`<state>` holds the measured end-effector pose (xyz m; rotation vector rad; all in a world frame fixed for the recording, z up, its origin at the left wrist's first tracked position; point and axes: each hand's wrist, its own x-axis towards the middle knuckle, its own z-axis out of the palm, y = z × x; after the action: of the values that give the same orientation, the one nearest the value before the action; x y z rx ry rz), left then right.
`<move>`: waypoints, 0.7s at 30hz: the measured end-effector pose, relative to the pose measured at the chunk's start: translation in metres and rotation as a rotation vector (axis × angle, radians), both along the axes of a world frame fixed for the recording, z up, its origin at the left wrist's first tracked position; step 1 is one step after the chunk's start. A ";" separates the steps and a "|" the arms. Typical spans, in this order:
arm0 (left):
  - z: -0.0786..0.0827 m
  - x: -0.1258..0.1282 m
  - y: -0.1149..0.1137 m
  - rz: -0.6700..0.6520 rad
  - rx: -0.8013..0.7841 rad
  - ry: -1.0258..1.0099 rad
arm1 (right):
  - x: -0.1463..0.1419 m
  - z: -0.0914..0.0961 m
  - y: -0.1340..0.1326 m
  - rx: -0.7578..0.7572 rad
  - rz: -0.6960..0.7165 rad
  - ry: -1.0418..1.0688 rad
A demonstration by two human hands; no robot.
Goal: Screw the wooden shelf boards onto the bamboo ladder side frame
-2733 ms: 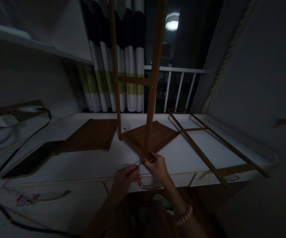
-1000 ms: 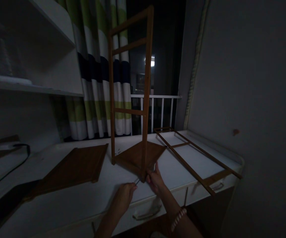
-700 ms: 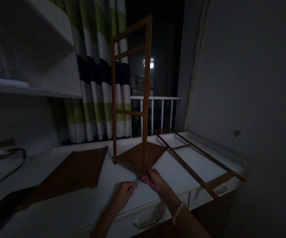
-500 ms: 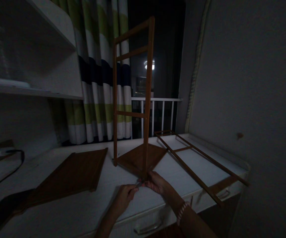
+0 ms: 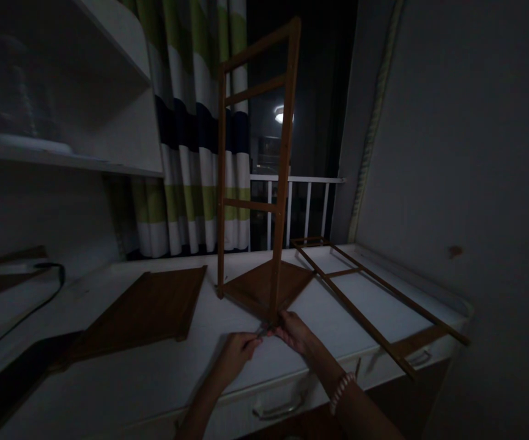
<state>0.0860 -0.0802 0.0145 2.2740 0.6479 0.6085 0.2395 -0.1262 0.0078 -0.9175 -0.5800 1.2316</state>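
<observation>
An upright brown wooden frame (image 5: 284, 165) with crossbars stands on the white desk, joined near its foot to a flat wooden shelf panel (image 5: 257, 286). My left hand (image 5: 234, 357) is closed in a pinch on a small thin tool (image 5: 261, 335), whose tip points to the foot of the frame's near post. Its exact kind is too dark to make out. My right hand (image 5: 297, 333) is closed around the bottom corner of that post, where frame and panel meet. The fingertips are partly hidden there, close to the tool's tip.
A second wooden frame (image 5: 353, 311) lies flat at the right, its end over the desk's front edge. Another wooden panel (image 5: 140, 315) lies at the left, beside a dark flat item (image 5: 21, 376) and a black cable (image 5: 60, 281). White shelving (image 5: 131, 137) overhangs the left side.
The view has shifted slightly, so everything sits a little further right and higher. Both hands stay at the post's foot, my left hand's grip turned only slightly.
</observation>
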 end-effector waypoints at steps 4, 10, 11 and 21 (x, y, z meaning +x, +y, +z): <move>-0.004 0.001 0.004 0.001 -0.046 -0.032 | 0.000 -0.002 0.001 -0.026 -0.034 0.001; -0.011 0.002 0.006 0.005 -0.266 -0.066 | -0.002 -0.004 0.002 0.001 -0.077 0.060; -0.011 0.001 0.007 -0.006 -0.289 -0.085 | -0.002 -0.003 0.002 0.006 -0.082 0.066; -0.018 0.004 0.012 0.055 -0.338 -0.253 | -0.003 -0.002 0.000 0.034 -0.082 0.091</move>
<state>0.0899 -0.0684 -0.0037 1.8360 0.6352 0.7386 0.2361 -0.1259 0.0059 -0.8438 -0.4849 1.1799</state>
